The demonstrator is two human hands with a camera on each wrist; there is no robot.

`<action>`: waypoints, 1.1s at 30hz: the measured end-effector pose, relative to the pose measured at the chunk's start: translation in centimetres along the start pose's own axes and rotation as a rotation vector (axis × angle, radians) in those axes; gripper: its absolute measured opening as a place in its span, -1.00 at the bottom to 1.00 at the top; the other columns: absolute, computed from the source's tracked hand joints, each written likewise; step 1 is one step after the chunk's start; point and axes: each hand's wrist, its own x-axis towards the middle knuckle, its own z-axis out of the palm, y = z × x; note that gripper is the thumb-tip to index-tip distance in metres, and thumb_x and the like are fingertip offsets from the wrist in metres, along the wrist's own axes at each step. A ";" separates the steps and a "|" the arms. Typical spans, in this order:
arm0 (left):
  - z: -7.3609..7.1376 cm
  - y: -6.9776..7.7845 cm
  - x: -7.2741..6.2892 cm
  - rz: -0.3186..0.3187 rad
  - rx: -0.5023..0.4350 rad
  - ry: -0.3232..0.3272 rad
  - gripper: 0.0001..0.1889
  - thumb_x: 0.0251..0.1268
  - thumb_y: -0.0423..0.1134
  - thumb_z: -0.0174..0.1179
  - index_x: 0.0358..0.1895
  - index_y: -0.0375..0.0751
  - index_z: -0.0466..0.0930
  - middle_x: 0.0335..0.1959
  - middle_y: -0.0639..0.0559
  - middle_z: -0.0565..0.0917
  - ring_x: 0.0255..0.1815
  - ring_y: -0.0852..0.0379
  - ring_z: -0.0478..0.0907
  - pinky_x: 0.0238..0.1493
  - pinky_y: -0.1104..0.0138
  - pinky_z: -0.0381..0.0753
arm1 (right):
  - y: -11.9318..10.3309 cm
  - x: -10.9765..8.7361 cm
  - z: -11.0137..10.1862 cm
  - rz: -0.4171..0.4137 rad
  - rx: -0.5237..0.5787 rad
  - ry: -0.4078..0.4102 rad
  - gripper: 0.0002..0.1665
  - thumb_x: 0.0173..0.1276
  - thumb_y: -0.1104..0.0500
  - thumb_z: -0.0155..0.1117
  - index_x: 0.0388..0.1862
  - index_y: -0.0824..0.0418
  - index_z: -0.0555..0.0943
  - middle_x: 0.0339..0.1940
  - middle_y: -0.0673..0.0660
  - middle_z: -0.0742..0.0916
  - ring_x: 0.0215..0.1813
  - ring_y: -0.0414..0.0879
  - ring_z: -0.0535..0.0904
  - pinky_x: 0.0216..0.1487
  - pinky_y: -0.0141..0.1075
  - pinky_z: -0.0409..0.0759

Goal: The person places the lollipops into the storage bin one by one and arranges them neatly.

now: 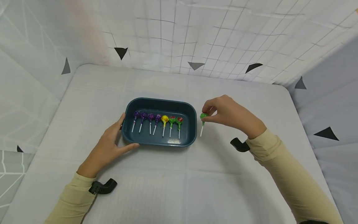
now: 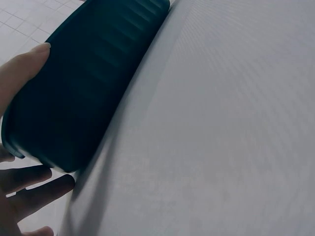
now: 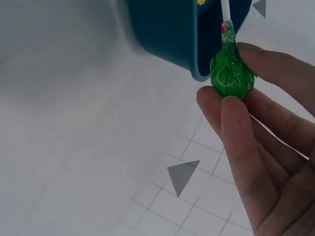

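Fingers of my left hand (image 1: 107, 146) lie flat against the blue tray (image 1: 159, 104), holding seven lollipops (image 1: 156, 122); just right of it, my right hand (image 1: 229, 113) pinches a green lollipop (image 1: 203, 116), stick down.

Left grip (image 1: 107, 145) flat, right grip (image 1: 223, 112) pinching

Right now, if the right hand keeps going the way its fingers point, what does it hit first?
Probably the tray. The right hand pinches a green lollipop just off the tray's right wall, fingers pointing left toward it. The hand's height above the table is unclear, so it might pass over the rim.
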 end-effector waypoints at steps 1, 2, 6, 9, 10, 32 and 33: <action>0.0 0.0 0.0 -0.003 0.001 -0.002 0.30 0.04 0.04 0.61 0.71 -0.11 -0.16 0.67 -0.25 0.15 0.61 -0.39 0.20 0.48 -0.36 0.28 | -0.2 0.2 0.0 -0.004 -0.003 -0.004 -0.84 0.27 0.17 0.54 -0.19 0.14 0.77 -0.23 0.00 0.84 -0.13 -0.13 0.81 -0.06 -0.14 0.74; 0.0 0.0 0.0 -0.006 0.000 -0.003 0.30 0.04 0.04 0.61 0.72 -0.09 -0.17 0.67 -0.24 0.15 0.61 -0.39 0.19 0.48 -0.36 0.27 | -0.3 0.3 0.0 -0.010 -0.002 -0.009 -0.84 0.27 0.16 0.55 -0.19 0.14 0.77 -0.23 0.01 0.84 -0.13 -0.12 0.81 -0.06 -0.14 0.74; 0.0 0.0 0.0 -0.005 -0.001 -0.005 0.31 0.04 0.04 0.61 0.72 -0.08 -0.18 0.67 -0.24 0.14 0.62 -0.38 0.19 0.49 -0.34 0.27 | -1.0 1.0 -0.1 -0.020 -0.012 -0.032 -0.83 0.28 0.17 0.54 -0.19 0.17 0.77 -0.22 0.04 0.84 -0.12 -0.07 0.82 -0.05 -0.11 0.76; -0.1 0.1 0.0 -0.005 0.004 -0.004 0.31 0.03 0.04 0.61 0.71 -0.10 -0.17 0.67 -0.25 0.15 0.61 -0.38 0.20 0.49 -0.34 0.28 | -1.5 1.6 -0.1 -0.022 -0.024 -0.050 -0.85 0.30 0.16 0.52 -0.19 0.16 0.77 -0.21 0.03 0.85 -0.11 -0.07 0.81 -0.03 -0.11 0.75; -0.1 0.1 0.0 -0.006 0.005 -0.005 0.31 0.03 0.04 0.61 0.71 -0.11 -0.17 0.67 -0.25 0.15 0.61 -0.39 0.20 0.48 -0.34 0.29 | -1.6 1.8 0.0 -0.020 -0.031 -0.056 -0.86 0.30 0.16 0.52 -0.20 0.15 0.77 -0.22 0.02 0.85 -0.11 -0.08 0.81 -0.04 -0.12 0.75; -0.1 0.1 -0.1 -0.015 0.020 -0.007 0.31 0.03 0.06 0.61 0.72 -0.03 -0.19 0.64 -0.30 0.20 0.58 -0.39 0.24 0.48 -0.34 0.29 | -4.0 5.8 2.2 -0.060 -0.208 -0.182 -0.80 0.23 0.22 0.54 -0.46 0.19 0.65 -0.49 0.02 0.67 -0.42 -0.11 0.54 -0.37 -0.33 0.53; -0.1 0.1 -0.1 -0.014 0.021 -0.007 0.31 0.03 0.05 0.61 0.72 -0.03 -0.19 0.64 -0.30 0.20 0.59 -0.39 0.24 0.48 -0.33 0.29 | -4.1 5.9 2.3 -0.056 -0.218 -0.190 -0.81 0.23 0.22 0.54 -0.46 0.18 0.65 -0.49 0.02 0.68 -0.43 -0.12 0.55 -0.38 -0.33 0.54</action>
